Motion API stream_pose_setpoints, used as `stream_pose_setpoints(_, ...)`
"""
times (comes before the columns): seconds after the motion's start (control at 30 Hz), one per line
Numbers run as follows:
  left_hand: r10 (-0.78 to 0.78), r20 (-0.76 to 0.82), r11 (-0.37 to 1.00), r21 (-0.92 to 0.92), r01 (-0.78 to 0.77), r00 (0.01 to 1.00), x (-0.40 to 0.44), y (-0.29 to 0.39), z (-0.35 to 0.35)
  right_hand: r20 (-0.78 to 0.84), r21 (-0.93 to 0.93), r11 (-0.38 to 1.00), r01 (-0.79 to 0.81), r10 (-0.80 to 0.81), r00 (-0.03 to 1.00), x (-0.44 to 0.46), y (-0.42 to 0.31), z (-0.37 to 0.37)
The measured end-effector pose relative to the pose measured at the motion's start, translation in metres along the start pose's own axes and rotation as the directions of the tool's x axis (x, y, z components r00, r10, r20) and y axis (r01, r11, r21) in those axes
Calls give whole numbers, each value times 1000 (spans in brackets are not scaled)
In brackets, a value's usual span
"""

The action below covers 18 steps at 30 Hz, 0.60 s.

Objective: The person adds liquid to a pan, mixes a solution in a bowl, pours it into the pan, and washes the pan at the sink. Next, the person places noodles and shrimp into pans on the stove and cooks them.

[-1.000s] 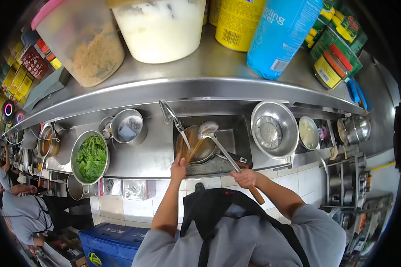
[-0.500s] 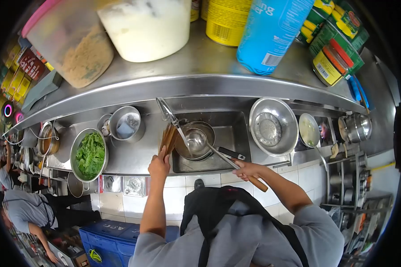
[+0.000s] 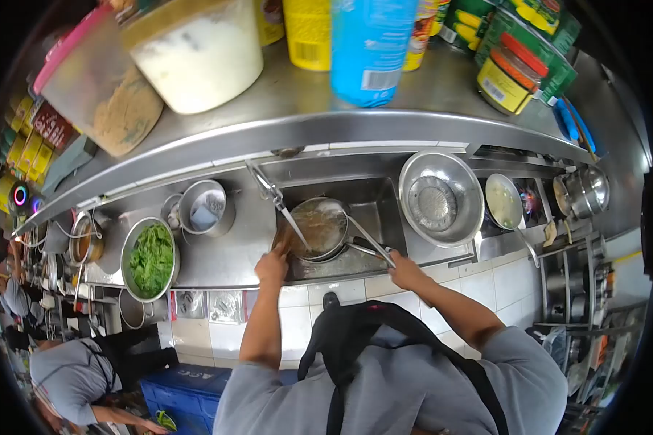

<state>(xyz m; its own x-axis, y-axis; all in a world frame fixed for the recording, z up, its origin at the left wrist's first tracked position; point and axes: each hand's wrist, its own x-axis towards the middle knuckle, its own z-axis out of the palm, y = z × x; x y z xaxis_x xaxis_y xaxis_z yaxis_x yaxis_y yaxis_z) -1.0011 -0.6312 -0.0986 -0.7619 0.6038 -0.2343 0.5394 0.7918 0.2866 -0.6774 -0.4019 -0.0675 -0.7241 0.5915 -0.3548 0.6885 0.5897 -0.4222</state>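
Note:
My left hand (image 3: pixel 271 266) is closed round a bundle of thin brown sticks (image 3: pixel 284 239) at the left edge of the sink (image 3: pixel 388 210). My right hand (image 3: pixel 405 271) grips the handle of a ladle (image 3: pixel 366 235), whose bowl is hidden in a round pan (image 3: pixel 337 252) standing in the sink. Water runs from the faucet (image 3: pixel 268 190) into the pan, and the liquid inside looks brownish and churned. Beside the ladle, a dark pan handle points toward my right hand.
Left of the sink stand a pot (image 3: pixel 206 208) and a bowl of leafy greens (image 3: pixel 151 259). A large metal bowl (image 3: pixel 441 199) is on the right. Containers and a blue bottle (image 3: pixel 374 54) line the shelf. Another person (image 3: pixel 72 373) bends at the lower left.
The sticks went from over the pan out to its left side, then back to its rim. The ladle has dipped down into the pan. My view has shifted slightly.

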Motion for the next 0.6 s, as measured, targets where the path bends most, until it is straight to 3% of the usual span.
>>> stream_pose_setpoints(0.03, 10, -88, 997, -70, -16, 996, -2, -13, 3, -16, 4, 1000, -3, 3, 1000, -6, 5, -15)
stream_pose_setpoints(0.1, 21, -110, 993, -109, -34, 994, -31, 14, -43, 22, -183, 976, -118, 124, 992, -20, 20, -33)
stream_pose_setpoints(0.17, 14, -114, 989, -141, -31, 993, -50, 30, -46, 4, -209, 974, -86, 89, 996, -18, 30, -25)
stream_pose_setpoints(0.23, 179, -251, 918, -304, -253, 951, -40, 39, -13, 7, -231, 972, 28, -28, 1000, -11, 33, -15)
stream_pose_setpoints(0.27, 45, -182, 954, -285, -97, 982, -24, 38, -2, 16, -225, 974, 38, -35, 999, -13, 39, -10)
stream_pose_setpoints(0.3, 41, -184, 957, -274, -91, 982, -13, 17, 14, 13, -192, 978, 81, -80, 997, -13, 50, -6)
stream_pose_setpoints(0.37, 16, 8, 993, -120, -15, 1000, 20, -21, 28, -10, -165, 979, 123, -127, 992, -14, 61, -9)
stream_pose_setpoints(0.43, 18, -56, 980, -199, -28, 998, 2, -13, 10, -132, -174, 966, 190, -214, 968, -34, 70, -19)
stream_pose_setpoints(0.47, 21, -95, 971, -235, -43, 995, -15, -3, -2, -83, -140, 979, 151, -164, 983, -47, 69, -26)
stream_pose_setpoints(0.53, 29, -137, 997, -68, -38, 990, -42, 19, -15, -103, -98, 990, 106, -115, 988, -58, 98, 6)
stream_pose_setpoints(0.57, -22, -80, 1000, -11, 21, 997, -57, 29, -17, -103, -79, 991, 105, -113, 988, -69, 114, 18)
stream_pose_setpoints(0.6, -20, -57, 1000, -1, 20, 998, -59, 22, -4, 21, -84, 996, 6, -4, 1000, -80, 116, 7)
